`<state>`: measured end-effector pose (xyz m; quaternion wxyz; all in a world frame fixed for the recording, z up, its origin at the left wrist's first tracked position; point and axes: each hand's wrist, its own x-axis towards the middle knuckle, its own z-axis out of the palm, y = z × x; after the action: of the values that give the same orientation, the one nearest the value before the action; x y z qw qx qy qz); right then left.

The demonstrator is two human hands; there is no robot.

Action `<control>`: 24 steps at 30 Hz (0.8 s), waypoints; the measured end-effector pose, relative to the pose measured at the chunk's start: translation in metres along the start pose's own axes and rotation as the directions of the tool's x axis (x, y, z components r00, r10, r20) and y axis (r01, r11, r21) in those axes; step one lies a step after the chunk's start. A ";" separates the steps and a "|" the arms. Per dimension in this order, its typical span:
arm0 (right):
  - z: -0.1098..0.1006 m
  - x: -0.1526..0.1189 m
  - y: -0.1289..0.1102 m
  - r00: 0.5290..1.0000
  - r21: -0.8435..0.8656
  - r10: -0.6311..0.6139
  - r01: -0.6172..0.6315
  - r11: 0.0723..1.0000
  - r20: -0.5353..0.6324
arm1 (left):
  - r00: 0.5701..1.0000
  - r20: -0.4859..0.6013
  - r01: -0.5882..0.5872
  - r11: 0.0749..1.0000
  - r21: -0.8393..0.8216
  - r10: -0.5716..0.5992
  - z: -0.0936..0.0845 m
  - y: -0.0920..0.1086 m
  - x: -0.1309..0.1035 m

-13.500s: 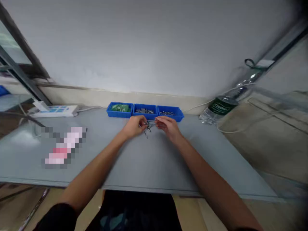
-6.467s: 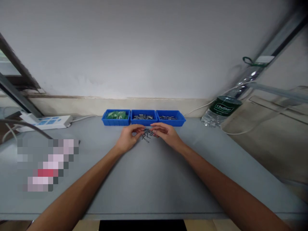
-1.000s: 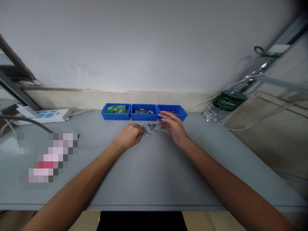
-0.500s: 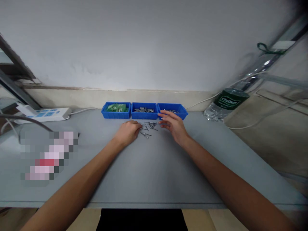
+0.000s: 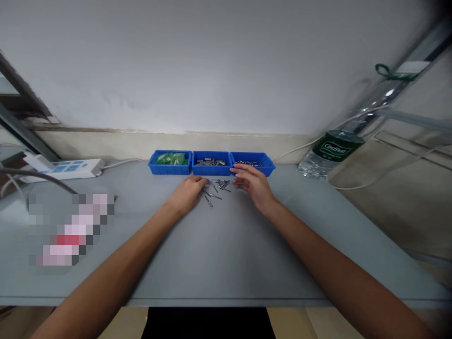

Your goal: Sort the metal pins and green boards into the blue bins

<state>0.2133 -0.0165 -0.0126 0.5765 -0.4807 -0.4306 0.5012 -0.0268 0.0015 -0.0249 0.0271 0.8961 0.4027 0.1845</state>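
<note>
A loose pile of slim metal pins with thicker ends lies on the grey table. My left hand rests palm down at the pile's left edge, its fingers curled together. Its fingertips touch or cover pins there, and what they grip is hidden. To the right of the pile, my right hand hovers with fingers apart and nothing visible between them. Its upper fingers overlap the front of the right blue bin, which holds similar thin pins. Short metal pieces fill the middle blue bin.
A left blue bin holds green packets. White power strip and cables are at the back left, near a pixelated pinkish object. A large water bottle leans at the back right. The wall stands behind the bins.
My left fingers have shifted slightly over the pins, and several pins near them have spread, one now lying closer to me. My right hand has hardly moved.
</note>
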 end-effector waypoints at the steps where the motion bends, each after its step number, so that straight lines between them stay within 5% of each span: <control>1: 0.000 0.000 0.000 1.000 -0.002 -0.001 0.001 1.000 0.002 | 1.000 -0.001 -0.006 1.000 -0.002 0.006 0.000 0.000 0.000; 9: 0.001 -0.001 -0.002 1.000 -0.005 0.006 -0.006 1.000 0.014 | 0.999 -0.027 -0.026 0.998 -0.053 0.024 0.002 -0.003 0.001; 14: 0.004 -0.004 -0.003 0.997 -0.056 0.001 0.003 0.998 0.079 | 0.973 -0.229 -0.065 0.974 -0.218 0.013 0.000 0.000 0.003; 24: 0.010 -0.010 0.005 0.945 -0.167 -0.056 0.115 0.979 0.322 | 0.920 -0.376 -0.170 0.755 -0.633 -0.108 -0.005 0.011 0.005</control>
<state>0.2014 -0.0248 -0.0158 0.4747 -0.4263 -0.5819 0.5043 -0.0173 -0.0026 -0.0167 0.2546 0.7811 0.2942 0.4883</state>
